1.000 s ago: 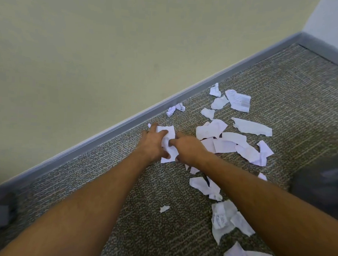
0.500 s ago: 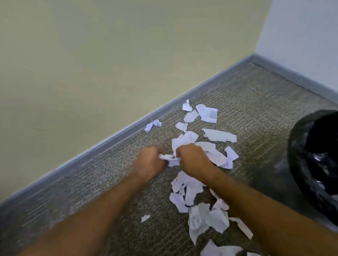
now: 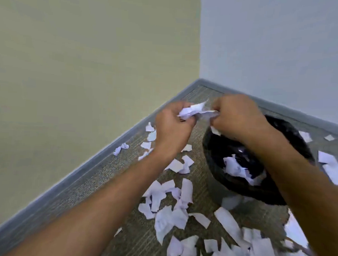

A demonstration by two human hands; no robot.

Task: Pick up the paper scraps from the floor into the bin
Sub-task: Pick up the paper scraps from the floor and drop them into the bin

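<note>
My left hand and my right hand are raised side by side, both closed on a crumpled white paper scrap stretched between them. The scrap hangs just left of and above the far rim of the bin, which is lined with a black bag and holds several white scraps. My right forearm crosses over the bin's opening. Many torn white scraps lie on the grey-brown carpet below and to the left of the bin.
The bin stands in a room corner where a beige wall meets a pale blue wall, with grey baseboard along both. More scraps lie by the baseboard and right of the bin.
Both hands lifted the scrap off the carpet and carried it up and right toward the bin. The view swung right, so the bin and the corner came fully into sight.
</note>
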